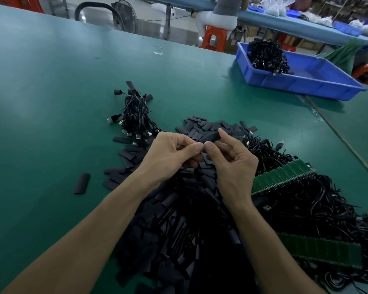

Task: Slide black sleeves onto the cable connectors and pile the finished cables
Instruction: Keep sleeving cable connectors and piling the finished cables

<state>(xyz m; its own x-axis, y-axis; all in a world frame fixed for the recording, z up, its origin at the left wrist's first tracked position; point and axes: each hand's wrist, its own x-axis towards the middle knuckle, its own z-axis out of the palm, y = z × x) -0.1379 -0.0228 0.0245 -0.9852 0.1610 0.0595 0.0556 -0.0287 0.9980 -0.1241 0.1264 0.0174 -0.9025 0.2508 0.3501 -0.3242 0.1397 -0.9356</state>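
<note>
My left hand [170,153] and my right hand [232,160] meet above the middle of the green table [51,92]. Together they pinch one black sleeve [209,136], with the right fingers around its far end and the left thumb at its near end. A cable end inside it cannot be made out. Under my wrists lies a big heap of loose black sleeves [179,230]. To the upper left sits a pile of cables [134,115] with sleeves and bare USB plugs. On the right lies a tangle of black cables [306,198] joined to green circuit board strips [283,177].
A blue plastic bin [306,79] with a clump of black cables stands at the far right of the table. A single sleeve [82,183] lies apart at the left. Beyond the table edge a person sits on an orange stool [214,39] at another bench.
</note>
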